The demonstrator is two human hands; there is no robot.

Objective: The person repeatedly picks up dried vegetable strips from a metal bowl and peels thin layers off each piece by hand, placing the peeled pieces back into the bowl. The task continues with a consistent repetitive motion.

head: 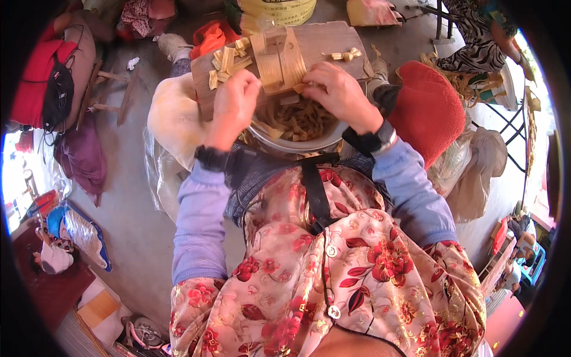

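Observation:
A wooden board point(323, 38) lies in front of me, between my knees. Two flat pieces of pale grained wood point(272, 60), with a narrow gap between them, sit on its middle. My left hand point(234, 107) is at their left, fingertips curled together; whether a strip is pinched there cannot be seen. At their right edge, my right hand point(337, 93) pinches a small tan strip point(304, 87). Short folded yellow strips point(228, 60) are piled on the board's left, and a knotted strip point(349, 54) lies on its right. Under the board, a white basin point(290, 145) holds many brownish strips point(301, 120).
A cream cloth point(171, 116) covers my left knee and a red cloth point(426, 109) my right. Beyond the board stand a yellow printed sack point(279, 11) and an orange plastic bag point(214, 38). A wooden stool point(109, 91) is at left. Other people sit nearby on both sides.

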